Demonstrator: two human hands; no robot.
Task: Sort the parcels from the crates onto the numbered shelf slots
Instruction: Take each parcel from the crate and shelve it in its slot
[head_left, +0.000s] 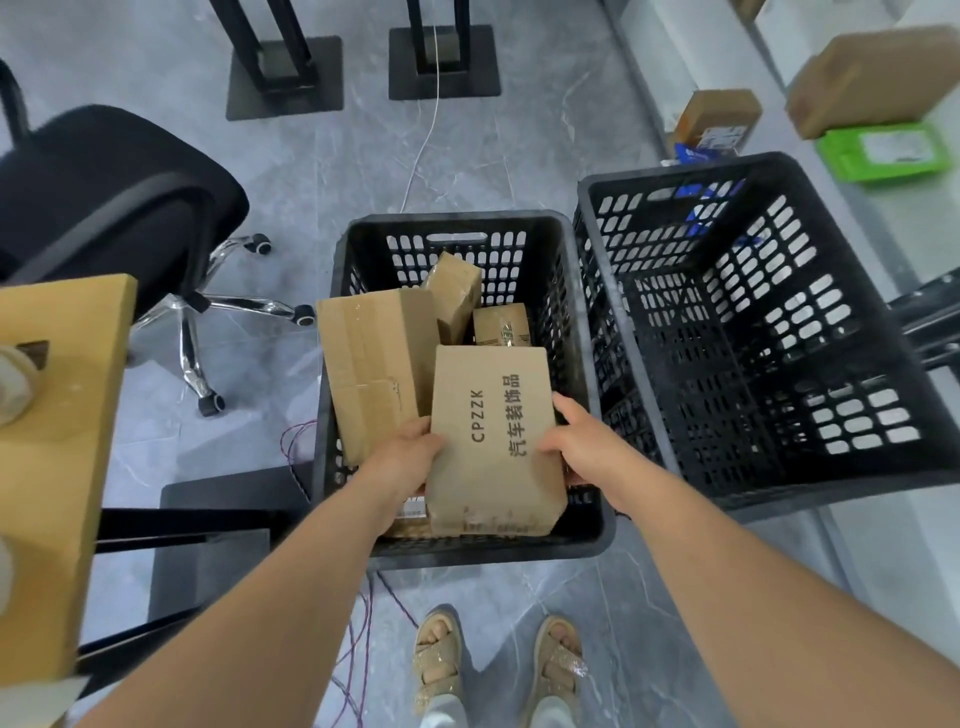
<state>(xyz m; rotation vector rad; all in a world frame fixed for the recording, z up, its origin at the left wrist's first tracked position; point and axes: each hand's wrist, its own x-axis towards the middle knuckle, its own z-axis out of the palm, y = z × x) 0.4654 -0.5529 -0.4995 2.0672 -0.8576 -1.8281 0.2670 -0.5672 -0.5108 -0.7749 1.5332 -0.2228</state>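
A brown cardboard parcel printed "CPZZK" (491, 441) is held over the near end of a black plastic crate (462, 223) on the floor. My left hand (408, 460) grips its left edge and my right hand (582, 441) grips its right edge. Inside the crate lie a large taped box (371, 348) at the left, a narrow tilted box (457, 291) at the back, and a small box (501, 325) at the right. A second black crate (769, 332) stands to the right with nothing inside. White shelves at the upper right hold a brown parcel (872, 78), a green parcel (883, 150) and a smaller brown box (719, 122).
A black office chair (104, 197) with a chrome wheeled base stands at the left. A wooden table corner (57, 415) juts in at the left edge. Black stand bases (285, 78) sit on the grey floor behind. Thin cables trail near my sandalled feet (498, 660).
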